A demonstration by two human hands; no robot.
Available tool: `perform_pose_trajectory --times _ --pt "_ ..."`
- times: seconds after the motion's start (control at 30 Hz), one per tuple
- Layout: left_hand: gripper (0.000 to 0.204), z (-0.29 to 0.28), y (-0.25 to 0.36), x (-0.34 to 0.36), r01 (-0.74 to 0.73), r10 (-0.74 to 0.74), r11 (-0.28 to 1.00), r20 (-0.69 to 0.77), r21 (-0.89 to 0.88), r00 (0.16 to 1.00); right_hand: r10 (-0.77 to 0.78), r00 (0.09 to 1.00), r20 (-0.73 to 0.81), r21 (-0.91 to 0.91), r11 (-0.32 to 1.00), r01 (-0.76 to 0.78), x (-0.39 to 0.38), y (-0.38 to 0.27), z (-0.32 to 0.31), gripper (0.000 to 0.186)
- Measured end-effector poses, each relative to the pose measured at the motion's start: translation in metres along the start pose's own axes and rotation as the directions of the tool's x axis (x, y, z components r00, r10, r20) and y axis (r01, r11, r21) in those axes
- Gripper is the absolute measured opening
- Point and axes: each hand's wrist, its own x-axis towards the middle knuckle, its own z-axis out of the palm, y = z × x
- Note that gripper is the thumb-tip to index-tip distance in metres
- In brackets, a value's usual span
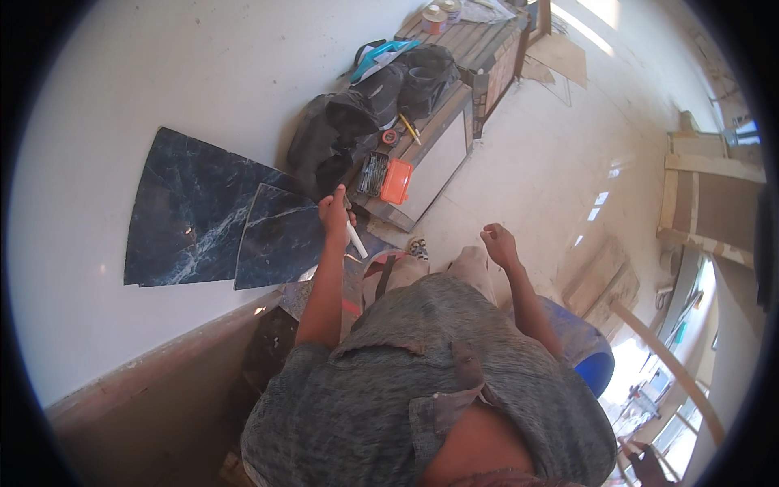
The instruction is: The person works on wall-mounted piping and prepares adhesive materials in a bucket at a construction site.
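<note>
My left hand is closed around a slim tool with a white handle; its other end is hidden by the fingers. Just beyond that hand, two overlapping dark marble-patterned sheets, a large one and a smaller one, lean at the white wall. My right hand hangs in the air over the floor, fingers curled in. Whether it pinches anything small cannot be made out. An open case with an orange lid and thin dark pieces inside lies on a wooden bench near my left hand.
The wooden bench also bears black bags, a tape roll and a yellow pencil-like stick. Tins stand at its far end. Beside my right arm is a blue barrel; wooden boards lie to the right.
</note>
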Motion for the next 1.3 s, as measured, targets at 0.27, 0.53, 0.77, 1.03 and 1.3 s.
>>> perform_pose_trajectory --times 0.27,0.53,0.77,1.03,1.3 --pt "0.048 0.002 -0.016 0.026 0.117 -0.175 0.972 -0.296 -0.204 0.939 -0.16 0.952 0.26 0.011 0.987 0.163 0.168 -0.068 -0.002 0.037" --pt "0.04 0.043 -0.013 0.016 0.093 -0.194 0.961 -0.396 -0.259 0.897 -0.405 0.904 0.139 -0.17 0.889 0.424 0.365 -0.125 -0.009 0.061" --pt "0.035 0.111 -0.012 -0.009 0.186 -0.341 0.912 -0.421 -0.367 0.84 -0.531 0.835 0.146 -0.441 0.72 0.535 0.463 -0.177 -0.026 0.06" --pt "0.034 0.162 -0.03 -0.023 0.245 -0.374 0.907 -0.389 -0.341 0.842 -0.552 0.782 0.289 -0.305 0.722 0.621 0.516 -0.169 -0.017 0.019" --pt "0.023 0.209 -0.009 0.003 0.193 -0.245 0.965 -0.353 -0.175 0.903 -0.635 0.737 0.23 -0.13 0.731 0.67 0.54 -0.202 -0.045 0.016"
